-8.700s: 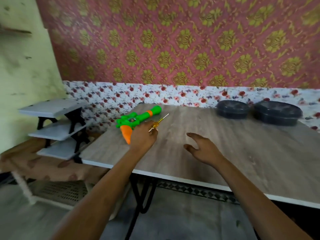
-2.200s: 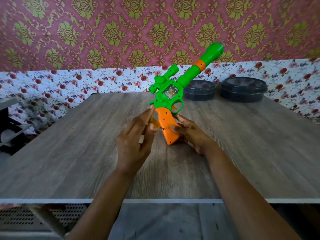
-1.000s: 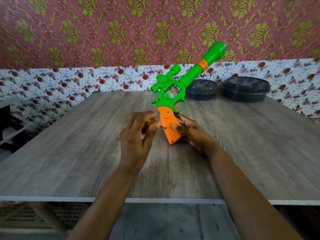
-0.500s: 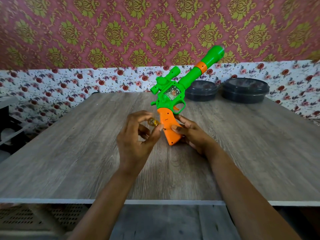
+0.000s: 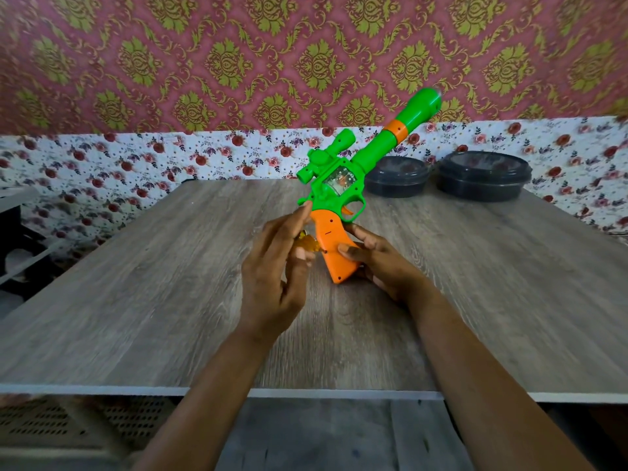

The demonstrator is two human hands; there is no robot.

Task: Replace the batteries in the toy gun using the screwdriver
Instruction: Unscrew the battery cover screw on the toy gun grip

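Observation:
The green toy gun (image 5: 343,185) with an orange grip stands on its grip end on the wooden table (image 5: 170,283), barrel tilted up to the right. My right hand (image 5: 377,263) grips the orange handle from the right and behind. My left hand (image 5: 272,266) holds the small screwdriver (image 5: 307,245) by its amber handle, between thumb and fingers. The screwdriver points sideways into the left face of the grip. Its metal shaft is mostly hidden behind my fingers.
Two dark round lidded containers (image 5: 397,176) (image 5: 484,175) stand at the table's far right, behind the gun. A shelf rack (image 5: 13,232) stands off the left edge. The table's white front edge (image 5: 102,390) runs below my forearms.
My left fingers have shifted along the screwdriver handle, index finger now stretched up toward the green body. The gun leans about the same; my right hand keeps its hold.

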